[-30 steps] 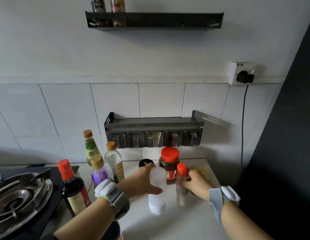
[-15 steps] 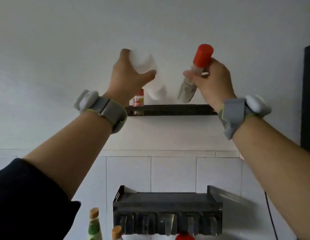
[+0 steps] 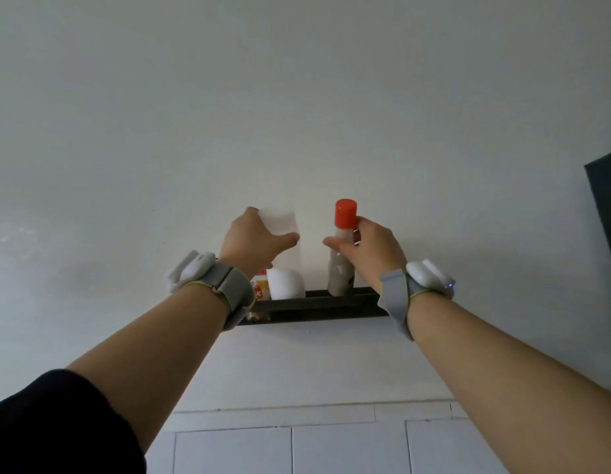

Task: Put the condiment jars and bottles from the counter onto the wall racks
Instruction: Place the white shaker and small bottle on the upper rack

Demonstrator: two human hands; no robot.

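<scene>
The black upper wall rack [image 3: 331, 304] hangs on the white wall at centre. My left hand [image 3: 254, 239] grips the top of a white bottle [image 3: 285, 282], whose base sits upright in the rack. My right hand [image 3: 367, 248] holds a slim grey bottle with a red cap [image 3: 341, 268] by its neck; its foot stands in the rack to the right of the white one. Both bottles are upright and about a hand's width apart. A jar with a red and yellow label [image 3: 261, 289] stands in the rack just left of the white bottle, half hidden by my left wrist.
White wall tiles [image 3: 297, 446] begin below the rack. A dark panel [image 3: 608, 200] juts in at the right edge. Grey wristbands with white sensor units sit on both wrists. The counter and the lower rack are out of view.
A second ago both hands took the two bottles from the counter. They lifted them above the upper rack, tilted, and have now lowered them upright into it. The view tilted upward.
</scene>
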